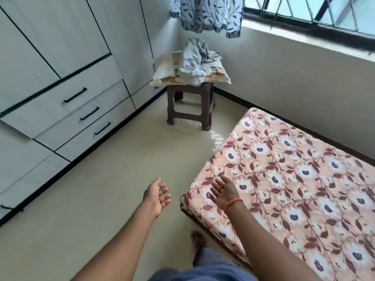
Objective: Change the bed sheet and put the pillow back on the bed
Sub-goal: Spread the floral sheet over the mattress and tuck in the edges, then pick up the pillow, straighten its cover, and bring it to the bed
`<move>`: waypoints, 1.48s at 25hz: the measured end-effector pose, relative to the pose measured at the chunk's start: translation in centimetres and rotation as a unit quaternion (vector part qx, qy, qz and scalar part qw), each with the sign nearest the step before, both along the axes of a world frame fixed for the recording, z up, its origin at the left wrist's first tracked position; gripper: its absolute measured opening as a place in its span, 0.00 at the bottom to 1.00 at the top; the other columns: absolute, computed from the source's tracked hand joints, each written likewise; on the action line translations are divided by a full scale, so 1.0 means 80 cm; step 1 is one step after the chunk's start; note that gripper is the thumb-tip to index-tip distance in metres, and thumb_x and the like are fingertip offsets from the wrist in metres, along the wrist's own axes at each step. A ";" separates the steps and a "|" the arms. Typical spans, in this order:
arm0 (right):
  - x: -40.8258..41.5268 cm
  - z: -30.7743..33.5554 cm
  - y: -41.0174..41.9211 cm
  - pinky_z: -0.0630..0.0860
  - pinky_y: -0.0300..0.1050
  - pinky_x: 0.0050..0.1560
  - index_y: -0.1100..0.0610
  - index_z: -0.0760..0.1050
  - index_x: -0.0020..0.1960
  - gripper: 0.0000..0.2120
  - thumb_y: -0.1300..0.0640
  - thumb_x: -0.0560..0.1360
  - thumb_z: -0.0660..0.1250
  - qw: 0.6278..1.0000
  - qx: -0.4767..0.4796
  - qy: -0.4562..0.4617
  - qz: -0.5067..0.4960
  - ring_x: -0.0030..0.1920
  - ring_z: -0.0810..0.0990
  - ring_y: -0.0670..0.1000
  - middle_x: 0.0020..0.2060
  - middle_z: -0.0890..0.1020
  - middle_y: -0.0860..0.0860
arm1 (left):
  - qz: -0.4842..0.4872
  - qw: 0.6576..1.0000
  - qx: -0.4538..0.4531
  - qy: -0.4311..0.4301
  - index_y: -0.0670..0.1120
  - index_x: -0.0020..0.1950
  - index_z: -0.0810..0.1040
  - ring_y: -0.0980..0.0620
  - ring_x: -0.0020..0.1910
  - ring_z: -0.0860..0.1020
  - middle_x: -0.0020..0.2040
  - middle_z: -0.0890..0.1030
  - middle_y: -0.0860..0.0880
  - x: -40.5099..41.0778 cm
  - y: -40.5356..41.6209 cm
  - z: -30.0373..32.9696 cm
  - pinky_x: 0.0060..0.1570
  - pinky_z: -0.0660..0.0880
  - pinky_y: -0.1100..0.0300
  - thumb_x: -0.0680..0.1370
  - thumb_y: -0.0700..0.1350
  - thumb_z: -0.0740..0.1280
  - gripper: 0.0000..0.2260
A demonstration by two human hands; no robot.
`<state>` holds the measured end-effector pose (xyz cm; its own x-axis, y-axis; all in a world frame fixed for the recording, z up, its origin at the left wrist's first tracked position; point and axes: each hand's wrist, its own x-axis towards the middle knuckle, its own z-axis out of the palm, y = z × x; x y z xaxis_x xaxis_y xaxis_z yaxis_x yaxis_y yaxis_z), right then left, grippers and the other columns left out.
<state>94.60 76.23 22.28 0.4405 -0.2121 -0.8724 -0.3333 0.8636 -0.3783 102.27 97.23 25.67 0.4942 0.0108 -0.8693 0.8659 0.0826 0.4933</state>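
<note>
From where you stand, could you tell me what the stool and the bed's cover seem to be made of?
The stool looks like moulded plastic: uniform dark brown, faint sheen, one-piece legs. The bed's cover looks like woven fabric, matte, printed with flowers; the exact fibre is unclear.

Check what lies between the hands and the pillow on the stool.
A crumpled grey sheet lies heaped on top of the pillow, which rests on the brown stool. Between the open left hand, the open right hand and the stool is only bare floor. The sheet must come off first.
</note>
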 end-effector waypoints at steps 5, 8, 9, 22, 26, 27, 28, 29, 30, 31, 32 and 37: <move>0.152 0.023 -0.005 0.69 0.44 0.41 0.53 0.74 0.45 0.10 0.47 0.77 0.62 1.000 -0.020 -0.013 0.018 0.34 0.74 0.49 0.36 0.76 0.50 | 0.008 0.997 -0.069 -0.020 0.47 0.45 0.74 0.47 0.42 0.76 0.44 0.76 0.47 0.147 -0.020 0.020 0.43 0.73 0.55 0.80 0.58 0.60 0.15; 0.247 0.025 -0.007 0.69 0.45 0.47 0.53 0.73 0.46 0.10 0.47 0.78 0.62 0.999 -0.035 -0.020 0.002 0.41 0.75 0.50 0.39 0.76 0.50 | 0.006 0.996 -0.091 -0.021 0.46 0.47 0.74 0.47 0.42 0.76 0.45 0.76 0.47 0.246 -0.024 0.009 0.43 0.73 0.55 0.80 0.58 0.60 0.16; 0.279 0.025 -0.006 0.69 0.46 0.49 0.53 0.73 0.48 0.10 0.47 0.78 0.62 0.999 -0.040 -0.023 -0.003 0.43 0.75 0.51 0.40 0.76 0.50 | 0.003 0.995 -0.097 -0.021 0.46 0.47 0.75 0.47 0.43 0.76 0.45 0.76 0.47 0.281 -0.023 0.004 0.44 0.73 0.55 0.80 0.58 0.60 0.16; 0.636 0.068 0.012 0.70 0.46 0.45 0.52 0.74 0.46 0.10 0.46 0.77 0.64 0.992 -0.068 -0.025 -0.102 0.40 0.75 0.50 0.40 0.76 0.50 | -0.109 0.988 -0.102 -0.045 0.45 0.50 0.76 0.47 0.39 0.76 0.43 0.78 0.46 0.699 -0.048 0.049 0.40 0.73 0.56 0.79 0.58 0.62 0.16; 0.705 0.070 -0.036 0.69 0.44 0.40 0.52 0.73 0.41 0.11 0.47 0.76 0.65 0.990 -0.081 -0.032 -0.111 0.34 0.73 0.49 0.35 0.75 0.49 | -0.130 0.984 -0.123 -0.024 0.45 0.49 0.76 0.47 0.40 0.76 0.43 0.78 0.46 0.753 -0.108 0.042 0.41 0.73 0.56 0.79 0.58 0.63 0.16; 0.721 0.066 -0.052 0.69 0.44 0.40 0.52 0.73 0.40 0.11 0.47 0.76 0.65 0.990 -0.082 -0.030 -0.108 0.33 0.73 0.49 0.34 0.75 0.49 | -0.131 0.984 -0.119 -0.021 0.45 0.49 0.76 0.47 0.40 0.76 0.43 0.78 0.46 0.764 -0.123 0.037 0.41 0.73 0.56 0.78 0.59 0.63 0.16; 0.738 0.062 -0.068 0.69 0.43 0.40 0.52 0.73 0.40 0.11 0.47 0.76 0.65 0.991 -0.080 -0.030 -0.104 0.33 0.73 0.49 0.34 0.75 0.49 | -0.126 0.985 -0.117 -0.018 0.45 0.49 0.76 0.47 0.40 0.76 0.43 0.78 0.46 0.776 -0.138 0.030 0.41 0.73 0.56 0.78 0.59 0.63 0.17; 0.753 0.058 -0.084 0.69 0.43 0.39 0.52 0.73 0.41 0.11 0.46 0.76 0.65 0.991 -0.077 -0.027 -0.105 0.33 0.73 0.49 0.34 0.75 0.49 | -0.121 0.986 -0.114 -0.013 0.45 0.49 0.76 0.47 0.40 0.76 0.43 0.78 0.46 0.786 -0.151 0.022 0.41 0.73 0.56 0.78 0.59 0.63 0.16; 0.771 0.054 -0.105 0.69 0.44 0.40 0.52 0.73 0.41 0.10 0.46 0.76 0.65 0.992 -0.075 -0.018 -0.100 0.33 0.73 0.49 0.34 0.76 0.49 | -0.115 0.987 -0.111 -0.005 0.45 0.49 0.76 0.47 0.40 0.76 0.43 0.78 0.46 0.797 -0.168 0.016 0.41 0.73 0.56 0.78 0.59 0.63 0.16; 0.791 0.048 -0.128 0.69 0.43 0.40 0.52 0.73 0.41 0.10 0.47 0.75 0.65 0.993 -0.078 -0.010 -0.090 0.33 0.73 0.49 0.34 0.76 0.49 | -0.112 0.988 -0.105 -0.002 0.45 0.49 0.76 0.47 0.39 0.76 0.42 0.78 0.46 0.808 -0.187 0.011 0.41 0.73 0.56 0.78 0.58 0.63 0.16; 0.812 0.041 -0.152 0.68 0.43 0.39 0.52 0.73 0.40 0.10 0.47 0.75 0.65 0.994 -0.079 -0.007 -0.076 0.32 0.72 0.49 0.33 0.75 0.49 | -0.106 0.989 -0.100 -0.003 0.45 0.48 0.76 0.47 0.39 0.76 0.42 0.78 0.47 0.819 -0.208 0.007 0.40 0.72 0.56 0.78 0.58 0.63 0.16; 0.921 0.035 -0.297 0.62 0.39 0.32 0.49 0.68 0.30 0.17 0.47 0.76 0.63 0.995 -0.087 0.002 0.042 0.25 0.66 0.47 0.24 0.70 0.46 | -0.031 0.996 -0.083 0.021 0.45 0.49 0.76 0.47 0.40 0.76 0.43 0.78 0.46 0.859 -0.348 0.001 0.41 0.73 0.56 0.79 0.58 0.63 0.15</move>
